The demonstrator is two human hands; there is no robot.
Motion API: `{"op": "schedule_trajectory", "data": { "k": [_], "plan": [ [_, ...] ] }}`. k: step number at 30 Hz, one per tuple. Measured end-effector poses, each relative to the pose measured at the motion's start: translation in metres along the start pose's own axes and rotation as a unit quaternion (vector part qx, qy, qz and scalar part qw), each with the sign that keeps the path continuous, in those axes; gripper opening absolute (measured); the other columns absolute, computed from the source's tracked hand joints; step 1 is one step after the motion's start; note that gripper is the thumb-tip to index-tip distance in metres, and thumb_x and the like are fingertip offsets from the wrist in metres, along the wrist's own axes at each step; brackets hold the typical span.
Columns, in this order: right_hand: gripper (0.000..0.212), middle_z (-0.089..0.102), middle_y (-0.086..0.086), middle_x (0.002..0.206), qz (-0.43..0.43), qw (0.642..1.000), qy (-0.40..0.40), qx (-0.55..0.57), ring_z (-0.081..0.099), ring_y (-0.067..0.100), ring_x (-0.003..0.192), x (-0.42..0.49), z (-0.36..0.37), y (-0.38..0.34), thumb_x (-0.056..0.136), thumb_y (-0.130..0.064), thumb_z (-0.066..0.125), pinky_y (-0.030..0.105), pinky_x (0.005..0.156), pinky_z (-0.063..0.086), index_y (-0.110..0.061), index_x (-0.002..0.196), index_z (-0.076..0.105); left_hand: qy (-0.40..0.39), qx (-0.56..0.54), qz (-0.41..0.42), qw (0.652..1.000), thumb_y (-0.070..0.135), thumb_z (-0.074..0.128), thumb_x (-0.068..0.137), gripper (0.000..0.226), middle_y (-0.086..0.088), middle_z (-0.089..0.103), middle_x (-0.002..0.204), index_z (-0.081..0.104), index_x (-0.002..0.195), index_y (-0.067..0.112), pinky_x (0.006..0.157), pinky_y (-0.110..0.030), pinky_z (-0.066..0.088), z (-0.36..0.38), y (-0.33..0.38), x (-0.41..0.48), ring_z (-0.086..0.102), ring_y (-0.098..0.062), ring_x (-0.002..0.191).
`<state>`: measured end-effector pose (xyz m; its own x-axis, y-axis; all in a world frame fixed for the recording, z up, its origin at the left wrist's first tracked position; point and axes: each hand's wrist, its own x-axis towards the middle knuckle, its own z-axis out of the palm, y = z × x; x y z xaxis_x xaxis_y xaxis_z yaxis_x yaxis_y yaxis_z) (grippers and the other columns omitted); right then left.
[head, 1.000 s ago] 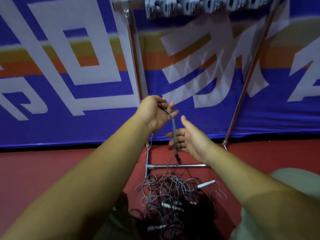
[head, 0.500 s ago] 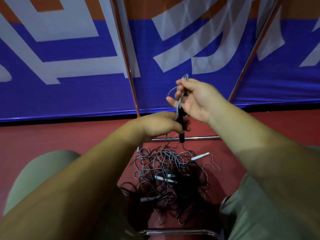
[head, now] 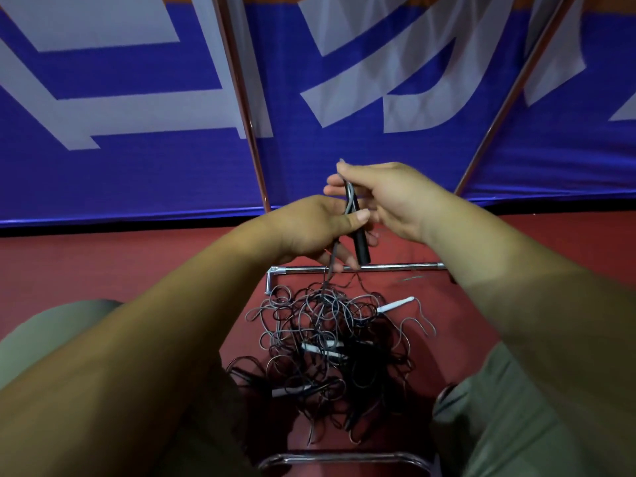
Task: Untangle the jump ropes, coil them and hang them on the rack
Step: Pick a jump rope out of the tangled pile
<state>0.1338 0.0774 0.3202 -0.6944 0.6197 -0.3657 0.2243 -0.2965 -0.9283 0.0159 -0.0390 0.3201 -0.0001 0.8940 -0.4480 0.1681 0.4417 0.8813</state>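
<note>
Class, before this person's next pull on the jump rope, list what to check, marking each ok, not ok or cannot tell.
Left hand grips the black stick-shaped handle: ok.
Right hand holds the thin grey cord at the handle's top: ok.
Cord free of the tangled pile of grey and black ropes: not ok, it trails into it.
Held rope coiled: not ok.
Free hook on the chrome rack: cannot tell, hooks out of view.

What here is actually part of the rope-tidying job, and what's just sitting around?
Part of the job: left hand and right hand gripping the black-handled rope; tangled rope pile on the floor; rack behind it.
Just there: blue-and-white banner; red floor; the person's green trousers.
</note>
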Motion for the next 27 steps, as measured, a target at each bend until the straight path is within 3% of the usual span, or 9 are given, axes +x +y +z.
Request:
{"op": "schedule_trajectory", "data": {
  "k": [2,5,10,12,14,17,21,24,27],
  "plan": [
    [0.027,0.082,0.007,0.111,-0.009,1.000,0.003,-0.001,0.078,0.019,0.105,-0.002,-0.001,0.003,0.106,-0.027,0.066,0.033,0.087,0.060,-0.006,0.118,0.076,0.005,-0.001,-0.009,1.000,0.036,0.051,0.110,0.037,-0.010,0.078,0.116,0.063,0.132,0.009,0.070,-0.035,0.064,0.002,0.001,0.000,0.078,-0.031,0.087],
    [0.022,0.081,0.012,0.107,0.004,0.998,0.048,0.045,0.079,0.020,0.093,-0.002,-0.002,0.009,0.106,-0.022,0.065,0.031,0.079,0.063,-0.003,0.113,0.074,0.013,-0.005,-0.031,0.999,0.039,0.053,0.109,0.042,-0.018,0.079,0.110,0.063,0.121,0.000,0.079,-0.039,0.066,0.004,0.005,0.000,0.079,-0.037,0.090],
    [0.009,0.067,0.004,0.076,0.044,0.987,0.143,0.057,0.065,0.016,0.058,0.000,-0.010,0.013,0.108,-0.018,0.056,0.033,0.059,0.059,-0.016,0.100,0.060,0.107,-0.082,-0.051,0.990,0.033,0.046,0.113,0.047,-0.024,0.077,0.086,0.056,0.121,-0.013,0.075,-0.042,0.065,0.001,0.010,0.001,0.079,-0.037,0.078],
    [0.011,0.061,0.005,0.074,0.076,0.989,0.127,-0.004,0.049,0.013,0.050,0.000,-0.014,0.018,0.101,-0.014,0.057,0.028,0.050,0.047,-0.014,0.091,0.062,0.143,-0.182,-0.031,0.972,0.030,0.047,0.113,0.044,-0.022,0.075,0.082,0.054,0.122,-0.013,0.066,-0.039,0.067,-0.003,0.014,0.003,0.079,-0.036,0.076],
    [0.010,0.068,0.006,0.079,0.118,0.989,0.077,-0.036,0.038,0.011,0.047,-0.004,-0.010,0.023,0.099,-0.016,0.056,0.026,0.051,0.039,-0.015,0.093,0.064,0.173,-0.288,-0.014,0.942,0.028,0.048,0.113,0.042,-0.021,0.073,0.086,0.054,0.122,-0.013,0.061,-0.034,0.065,-0.007,0.016,0.006,0.079,-0.036,0.076],
    [0.019,0.080,0.006,0.103,0.155,0.988,0.005,-0.026,0.033,0.008,0.045,-0.012,-0.003,0.025,0.097,-0.010,0.050,0.026,0.053,0.040,-0.013,0.102,0.068,0.198,-0.410,0.006,0.890,0.022,0.044,0.114,0.039,-0.024,0.069,0.099,0.049,0.131,-0.013,0.064,-0.035,0.066,-0.013,0.018,0.013,0.078,-0.036,0.074],
    [0.024,0.082,0.002,0.112,0.166,0.981,-0.062,-0.078,0.034,0.007,0.046,-0.017,-0.003,0.024,0.102,-0.017,0.060,0.026,0.056,0.044,-0.012,0.121,0.074,0.207,-0.537,0.037,0.817,0.007,0.033,0.115,0.036,-0.033,0.061,0.124,0.034,0.150,-0.003,0.072,-0.045,0.066,-0.029,0.015,0.019,0.070,-0.049,0.096],
    [0.019,0.081,0.003,0.111,0.128,0.984,-0.078,-0.091,0.037,0.007,0.048,-0.017,0.000,0.029,0.099,-0.024,0.073,0.027,0.058,0.043,-0.019,0.118,0.076,0.193,-0.566,0.049,0.800,-0.001,0.030,0.111,0.037,-0.036,0.057,0.133,0.029,0.147,-0.008,0.077,-0.050,0.065,-0.038,0.012,0.020,0.066,-0.052,0.114],
    [0.009,0.077,0.004,0.095,0.084,0.990,-0.073,-0.092,0.040,0.009,0.049,-0.016,0.004,0.032,0.094,-0.030,0.081,0.026,0.054,0.040,-0.023,0.099,0.077,0.188,-0.567,0.056,0.800,-0.009,0.030,0.105,0.035,-0.036,0.058,0.130,0.032,0.140,-0.007,0.090,-0.053,0.062,-0.038,0.011,0.020,0.065,-0.051,0.118]
  ]
}}
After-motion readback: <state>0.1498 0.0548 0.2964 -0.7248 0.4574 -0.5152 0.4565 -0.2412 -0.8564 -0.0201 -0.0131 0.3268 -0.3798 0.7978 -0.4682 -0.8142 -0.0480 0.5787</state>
